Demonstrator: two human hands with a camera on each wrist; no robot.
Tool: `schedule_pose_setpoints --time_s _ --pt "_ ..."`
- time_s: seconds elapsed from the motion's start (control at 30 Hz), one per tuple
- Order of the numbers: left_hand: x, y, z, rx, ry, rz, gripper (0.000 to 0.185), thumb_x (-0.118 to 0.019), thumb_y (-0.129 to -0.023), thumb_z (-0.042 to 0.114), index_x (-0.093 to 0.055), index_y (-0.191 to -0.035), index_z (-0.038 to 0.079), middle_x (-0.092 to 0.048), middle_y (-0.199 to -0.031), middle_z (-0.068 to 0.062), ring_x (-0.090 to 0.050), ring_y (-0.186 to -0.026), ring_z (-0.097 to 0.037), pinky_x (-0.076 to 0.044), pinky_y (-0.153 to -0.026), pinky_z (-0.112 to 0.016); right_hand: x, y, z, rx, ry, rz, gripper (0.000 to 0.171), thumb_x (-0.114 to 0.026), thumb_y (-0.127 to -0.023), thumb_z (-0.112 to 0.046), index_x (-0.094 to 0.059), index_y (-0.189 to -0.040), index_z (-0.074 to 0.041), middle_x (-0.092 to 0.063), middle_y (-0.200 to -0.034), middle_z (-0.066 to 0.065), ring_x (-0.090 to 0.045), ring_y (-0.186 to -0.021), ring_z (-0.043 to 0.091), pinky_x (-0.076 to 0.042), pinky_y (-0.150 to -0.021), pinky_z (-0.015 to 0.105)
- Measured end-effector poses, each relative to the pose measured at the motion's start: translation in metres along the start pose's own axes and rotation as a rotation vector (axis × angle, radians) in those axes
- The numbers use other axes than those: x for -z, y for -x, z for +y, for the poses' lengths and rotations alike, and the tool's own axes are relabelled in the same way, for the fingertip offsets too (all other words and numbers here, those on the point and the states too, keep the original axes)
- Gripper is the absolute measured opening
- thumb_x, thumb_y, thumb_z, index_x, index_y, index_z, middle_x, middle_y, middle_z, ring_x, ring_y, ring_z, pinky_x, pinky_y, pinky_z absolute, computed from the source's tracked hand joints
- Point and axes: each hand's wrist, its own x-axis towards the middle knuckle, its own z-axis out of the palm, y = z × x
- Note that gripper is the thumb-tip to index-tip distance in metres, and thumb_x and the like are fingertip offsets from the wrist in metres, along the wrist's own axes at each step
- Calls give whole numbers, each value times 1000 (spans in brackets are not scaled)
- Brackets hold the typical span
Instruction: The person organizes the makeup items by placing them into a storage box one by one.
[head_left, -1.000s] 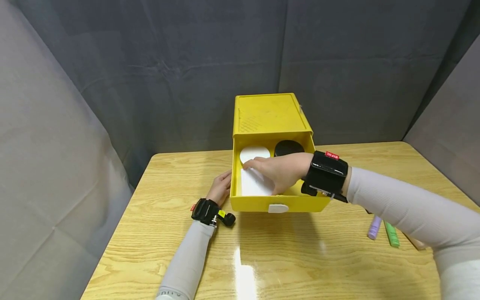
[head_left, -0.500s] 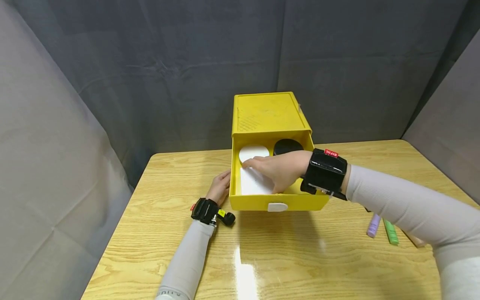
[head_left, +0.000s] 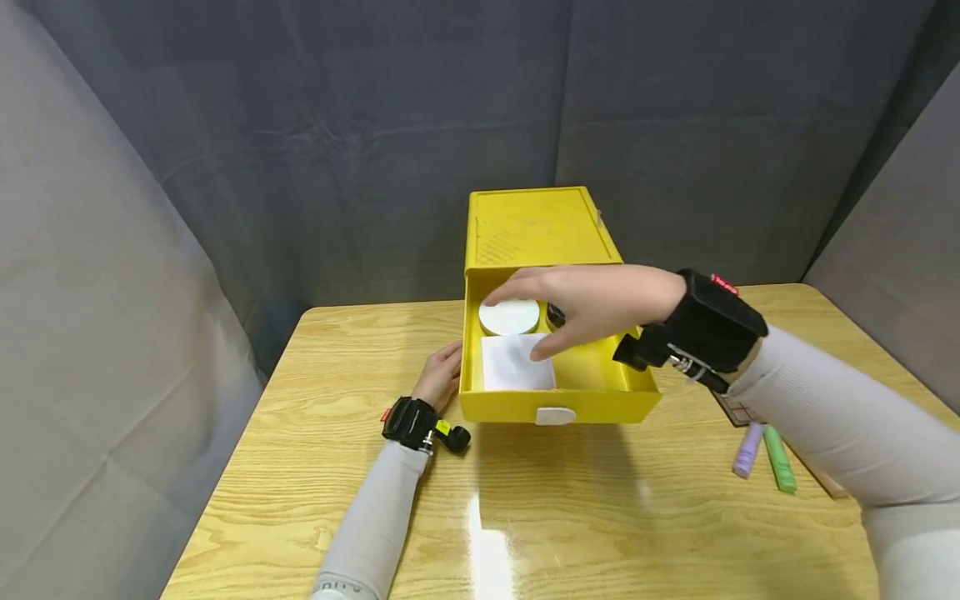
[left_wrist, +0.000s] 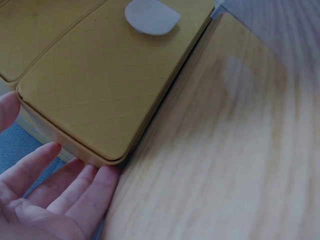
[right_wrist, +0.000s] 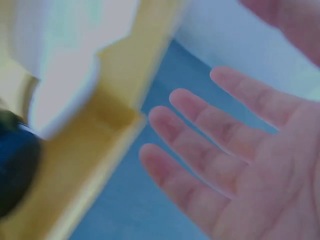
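Right hand: right hand [head_left: 592, 304] hovers above the open drawer [head_left: 600, 379], palm down, fingers straight & spread, holding nothing; index tip over the far-left part of drawer, thumb tip points down toward the white pad. Wrist cam shows the fingers [right_wrist: 210, 130] wide apart, palm bare.
Left hand: left hand [head_left: 438, 377] lies on table [head_left: 525, 517] against the drawer's left outer wall, near its front corner; fingers [left_wrist: 55, 185] straight/relaxed, tips touching the yellow side, gripping nothing.
Drawer: yellow, pulled out toward the person from the yellow box [head_left: 536, 227]; white tab handle [head_left: 556, 416] at front centre.
In drawer, back left: white round lid [head_left: 510, 317], lying flat, partly under the rt fingers.
In drawer, back right: black round item [head_left: 556, 315], mostly hidden by the rt hand; can't tell what exactly.
In drawer, front left: white square pad [head_left: 517, 364], flat, just in front of the round lid, touching left wall.
Table, right side: purple tube [head_left: 747, 450] & green tube [head_left: 780, 459] side by side near the rt forearm, well apart from drawer; a flat card-like thing [head_left: 735, 410] just behind them, part hidden by the sleeve.
Wrists: black strap w/ camera on each wrist.
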Motion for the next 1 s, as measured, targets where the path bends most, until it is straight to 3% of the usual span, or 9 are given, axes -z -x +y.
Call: schedule_pose_setpoints --time_s 0.2,0.43,0.7,1.0 --pt "1 -1 1 4 -2 -6 49 -51 -95 25 -41 -135 -1 -43 -137 -16 -43 -124 -26 -41 -98 -38 2 27 -26 96 102 295 46 -71 -81 -20 -55 -123 -9 -57 -119 1 -53 -106 14 -47 -90 30" --pt "1 -1 -1 2 0 -12 49 -51 -95 25 -40 -136 1 -42 -138 -15 -43 -124 -26 -41 -98 -38 -36 42 -47 157 283 544 38 -79 -70 -10 -64 -105 -4 -62 -97 4 -57 -85 14 -52 -71 25" --pt "1 0 -2 -11 1 -17 46 -49 -96 23 -41 -136 0 -44 -136 -18 -45 -122 -28 -42 -98 -39 -82 46 -55 187 447 555 32 -79 -69 -9 -66 -97 -2 -59 -85 3 -55 -75 13 -52 -65 22" --pt "0 1 -1 1 -9 -9 46 -50 -95 25 -44 -135 2 -45 -135 -15 -45 -122 -26 -41 -98 -39 -111 49 -50 114 584 581 34 -78 -66 2 -67 -99 1 -60 -90 8 -55 -75 18 -52 -61 23"
